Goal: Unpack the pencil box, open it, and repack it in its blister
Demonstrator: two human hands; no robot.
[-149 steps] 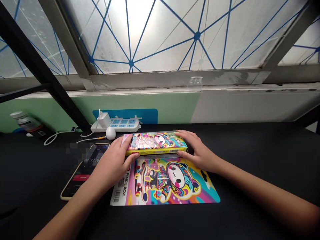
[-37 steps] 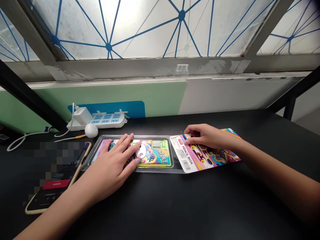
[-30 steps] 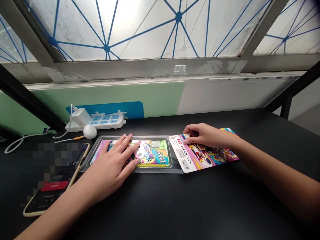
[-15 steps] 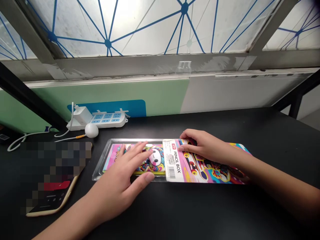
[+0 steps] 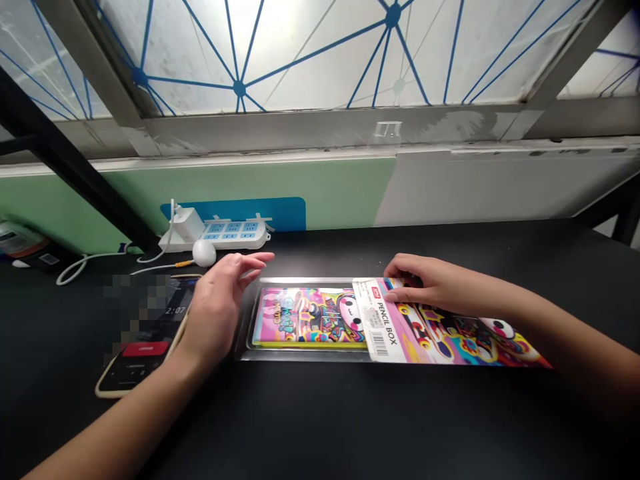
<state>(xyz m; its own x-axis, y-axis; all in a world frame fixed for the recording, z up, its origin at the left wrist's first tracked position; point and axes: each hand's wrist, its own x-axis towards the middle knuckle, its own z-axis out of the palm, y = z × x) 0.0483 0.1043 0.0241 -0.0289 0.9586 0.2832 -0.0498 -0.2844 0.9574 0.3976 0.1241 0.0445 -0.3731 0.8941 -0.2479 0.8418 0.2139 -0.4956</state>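
Observation:
A colourful cartoon pencil box (image 5: 305, 317) lies in a clear plastic tray (image 5: 300, 357) on the black table. Over the tray's right part sits a printed card (image 5: 385, 333) marked "PENCIL BOX", with a white label strip and barcode. My right hand (image 5: 425, 283) grips this card near its upper left edge, thumb on top and fingers curled at the far edge, partly hidden. Just beyond the tray's left end, my left hand (image 5: 220, 300) is raised on its side with fingers stretched to the right, holding nothing.
A phone (image 5: 145, 353) with a light case lies at the left, partly behind my left arm. A white power strip (image 5: 230, 235) with a plugged-in adapter and a round white device (image 5: 204, 253) stand by the wall. A dark bottle-like object (image 5: 35, 247) is at the far left.
My left hand has lifted off the pencil box and moved left, uncovering its picture. My right hand keeps its grip on the card. The view has shifted slightly left.

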